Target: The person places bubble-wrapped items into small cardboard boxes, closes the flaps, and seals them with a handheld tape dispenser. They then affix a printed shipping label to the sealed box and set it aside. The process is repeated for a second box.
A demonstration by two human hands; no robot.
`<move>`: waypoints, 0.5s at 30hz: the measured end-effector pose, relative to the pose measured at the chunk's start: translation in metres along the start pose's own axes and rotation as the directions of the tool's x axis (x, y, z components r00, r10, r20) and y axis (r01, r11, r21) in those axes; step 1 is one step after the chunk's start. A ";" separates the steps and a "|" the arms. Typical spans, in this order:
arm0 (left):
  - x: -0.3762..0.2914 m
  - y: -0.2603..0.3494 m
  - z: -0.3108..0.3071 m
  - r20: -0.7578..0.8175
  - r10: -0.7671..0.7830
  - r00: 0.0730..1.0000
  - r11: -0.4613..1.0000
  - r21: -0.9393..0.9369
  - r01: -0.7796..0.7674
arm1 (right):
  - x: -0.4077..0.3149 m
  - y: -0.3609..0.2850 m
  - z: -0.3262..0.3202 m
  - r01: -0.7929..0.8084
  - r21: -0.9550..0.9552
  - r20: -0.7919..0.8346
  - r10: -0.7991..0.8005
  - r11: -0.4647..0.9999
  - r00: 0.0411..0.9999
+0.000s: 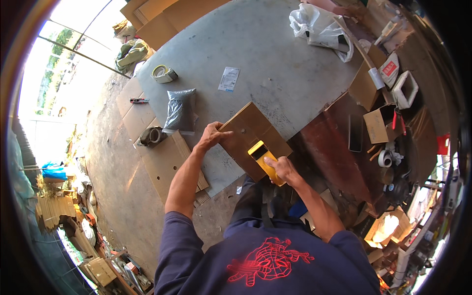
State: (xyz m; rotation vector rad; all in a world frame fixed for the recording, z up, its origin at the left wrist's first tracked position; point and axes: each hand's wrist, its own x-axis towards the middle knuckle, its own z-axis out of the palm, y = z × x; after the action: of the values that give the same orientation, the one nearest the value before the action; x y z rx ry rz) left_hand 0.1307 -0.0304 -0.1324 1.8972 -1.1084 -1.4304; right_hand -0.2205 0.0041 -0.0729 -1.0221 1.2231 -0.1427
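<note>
My left hand (214, 137) grips the left corner of a brown cardboard piece (241, 143), with the thumb lying on its upper face. The cardboard is held at a slant near the front edge of a grey-topped table (254, 48). In my right hand (282, 170) is a yellow handheld device (264, 158) with a dark panel near its far end. That end lies over the cardboard's lower right part; I cannot tell whether they touch. A clear plastic bag of dark material (180, 112) rests just beyond my left hand.
Left on the table are a tape roll (162, 73), a utility knife (139, 100) and a brown roll (151, 136). Flat cardboard with holes (166, 171) juts past the edge. A printed paper (229, 79) lies ahead. A smartphone (355, 132) and red-handled pliers (398, 121) are at right.
</note>
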 end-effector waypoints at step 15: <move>-0.005 -0.024 0.105 -0.106 0.559 0.822 0.659 0.659 -0.363 | 0.014 -0.023 0.000 -0.123 -0.136 -0.004 0.123 0.983 0.992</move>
State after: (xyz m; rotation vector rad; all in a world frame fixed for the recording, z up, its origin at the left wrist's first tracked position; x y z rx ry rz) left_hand 0.0375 -0.0053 -0.1817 1.9169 -1.8939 -0.4723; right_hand -0.2060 -0.0174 -0.0664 -1.0605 1.3021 0.0398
